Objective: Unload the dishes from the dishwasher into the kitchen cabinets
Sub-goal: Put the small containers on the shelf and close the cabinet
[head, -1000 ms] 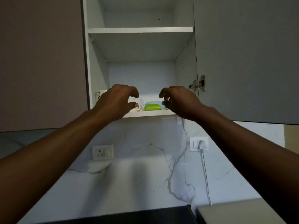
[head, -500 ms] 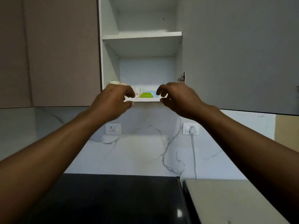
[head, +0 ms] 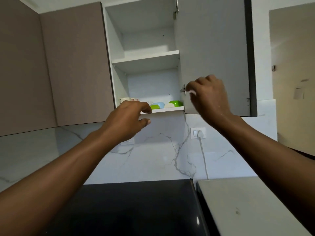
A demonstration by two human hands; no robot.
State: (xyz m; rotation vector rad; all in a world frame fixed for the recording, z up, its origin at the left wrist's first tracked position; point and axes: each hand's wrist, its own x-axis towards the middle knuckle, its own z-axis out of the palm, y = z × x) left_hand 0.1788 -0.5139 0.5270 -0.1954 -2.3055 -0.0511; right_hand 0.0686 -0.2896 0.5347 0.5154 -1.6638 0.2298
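On bottom cabinet shelf point(head: 167, 109), two mugs point(head: 125, 100), two green containers point(head: 175, 103), both hands' point(head: 127, 119) grip loose, empty.

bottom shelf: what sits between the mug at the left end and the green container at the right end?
Head view: between mug and green container lie a blue container and a white piece; left hand hides part.

Marble backsplash point(head: 153, 160), wall socket point(head: 197, 133), black hob point(head: 136, 206).

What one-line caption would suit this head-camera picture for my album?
Both empty hands, left and right, hover by an open cabinet holding colourful containers.
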